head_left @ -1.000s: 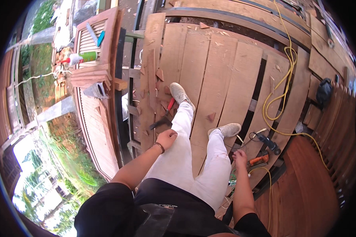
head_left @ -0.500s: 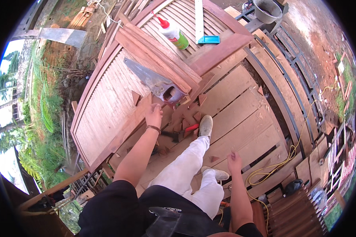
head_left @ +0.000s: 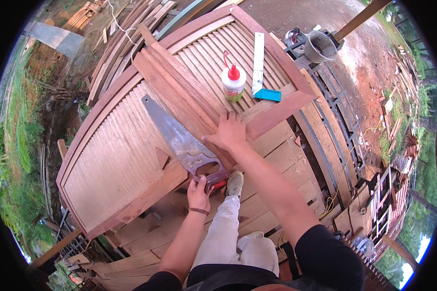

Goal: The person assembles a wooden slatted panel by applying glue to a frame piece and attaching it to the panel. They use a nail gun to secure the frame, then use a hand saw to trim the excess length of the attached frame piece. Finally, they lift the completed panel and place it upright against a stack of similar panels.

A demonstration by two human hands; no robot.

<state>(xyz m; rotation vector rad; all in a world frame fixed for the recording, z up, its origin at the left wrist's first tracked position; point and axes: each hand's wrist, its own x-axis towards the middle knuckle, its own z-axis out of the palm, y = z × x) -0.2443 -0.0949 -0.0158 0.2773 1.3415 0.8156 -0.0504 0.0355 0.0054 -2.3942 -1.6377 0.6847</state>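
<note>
A hand saw [head_left: 176, 136] with a grey blade and a purple-brown handle lies across a large ribbed wooden door panel [head_left: 116, 160]. My left hand [head_left: 198, 192] grips the lower end of the saw's handle. My right hand [head_left: 228, 133] rests flat, fingers spread, on a stack of reddish boards [head_left: 179, 87] that lies diagonally on the panel, just right of the blade. My white-trousered leg and shoe [head_left: 235, 183] stand on planks below the panel.
A white glue bottle with a red tip [head_left: 233, 82] and a metal square with a blue stock [head_left: 260, 65] lie on the panel beyond my right hand. A grey bucket [head_left: 320, 46] sits at the far right. Loose timber, a yellow cable and a metal frame surround the floor planks.
My right hand has come up from beside my leg onto the reddish boards. My left hand has moved from the panel's edge to the saw handle. The view has swung toward the panel.
</note>
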